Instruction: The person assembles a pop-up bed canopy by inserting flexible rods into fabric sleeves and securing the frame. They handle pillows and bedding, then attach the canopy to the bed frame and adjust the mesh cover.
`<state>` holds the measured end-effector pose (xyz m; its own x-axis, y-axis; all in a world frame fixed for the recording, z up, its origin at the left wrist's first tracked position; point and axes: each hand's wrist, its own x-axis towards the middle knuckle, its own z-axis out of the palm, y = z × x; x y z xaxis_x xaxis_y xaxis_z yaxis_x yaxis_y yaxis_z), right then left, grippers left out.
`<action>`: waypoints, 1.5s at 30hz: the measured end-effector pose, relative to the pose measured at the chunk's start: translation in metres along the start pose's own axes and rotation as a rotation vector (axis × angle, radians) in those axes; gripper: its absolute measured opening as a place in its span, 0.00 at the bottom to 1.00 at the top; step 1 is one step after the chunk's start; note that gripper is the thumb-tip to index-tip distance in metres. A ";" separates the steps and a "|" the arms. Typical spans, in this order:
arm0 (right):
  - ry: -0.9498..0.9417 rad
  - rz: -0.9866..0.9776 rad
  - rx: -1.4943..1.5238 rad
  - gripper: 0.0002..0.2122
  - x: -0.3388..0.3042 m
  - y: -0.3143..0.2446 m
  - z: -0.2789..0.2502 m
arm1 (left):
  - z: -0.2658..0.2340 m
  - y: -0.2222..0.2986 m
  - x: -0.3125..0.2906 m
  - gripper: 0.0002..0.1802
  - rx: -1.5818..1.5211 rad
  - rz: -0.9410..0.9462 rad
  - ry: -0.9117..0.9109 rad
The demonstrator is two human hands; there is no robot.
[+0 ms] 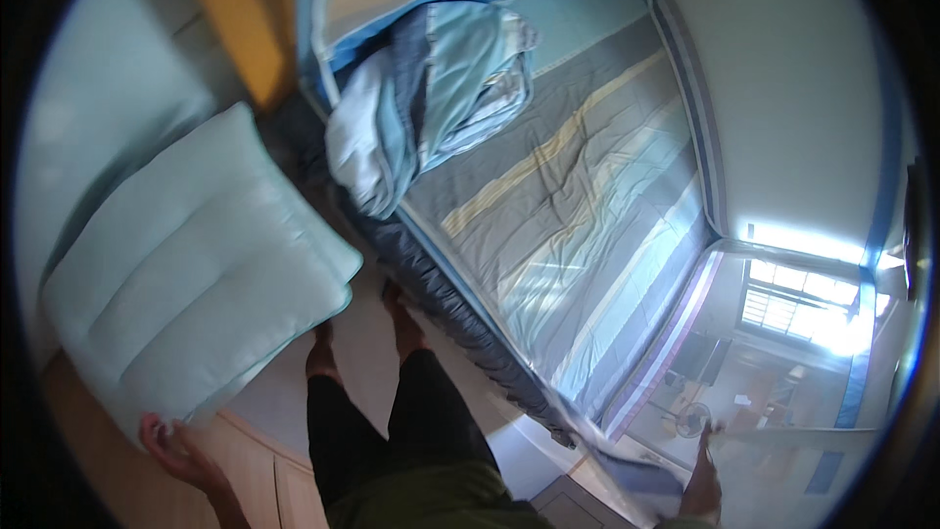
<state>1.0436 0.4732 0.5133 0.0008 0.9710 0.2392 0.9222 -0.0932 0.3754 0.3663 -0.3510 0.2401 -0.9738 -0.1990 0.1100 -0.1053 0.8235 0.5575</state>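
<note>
A pale mint pillow [211, 255] with stitched channels hangs at the left, its lower corner gripped by my left hand [183, 456]. Over at the lower right, my right hand [703, 480] is raised with its fingers closed at the edge of a sheer mosquito net [793, 451]. Between the hands lies a bed covered with a striped grey, yellow and pale blue sheet [573, 176], wrinkled in the middle. A bunched quilt [431, 98] in blue, grey and white is heaped at the bed's far left corner.
White net walls with blue edging [783, 88] enclose the bed. Dark ruffled fabric [441, 294] runs along its near side. My legs [392, 421] stand beside it. Wooden furniture [245, 460] is at the lower left. Through the net show a bright window [798, 299] and a fan [691, 419].
</note>
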 end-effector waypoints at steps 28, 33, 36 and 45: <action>-0.693 -0.526 0.858 0.14 0.023 -0.555 0.311 | 0.667 0.438 0.035 0.35 0.120 0.380 -0.830; -0.572 -0.321 1.036 0.13 0.093 -0.655 0.301 | 0.544 0.518 -0.102 0.28 -0.008 0.443 -1.782; -0.495 -0.238 1.057 0.13 0.131 -0.724 0.306 | 0.537 0.507 -0.118 0.34 0.189 1.000 -2.306; -0.853 -0.138 0.568 0.49 0.201 -0.874 0.336 | 0.722 0.656 0.067 0.22 -0.041 0.748 -1.378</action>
<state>0.3678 0.8235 -0.0680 -0.0490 0.8191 -0.5715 0.9814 -0.0669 -0.1800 0.0862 0.5593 0.0186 -0.2302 0.8713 -0.4334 0.4507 0.4902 0.7460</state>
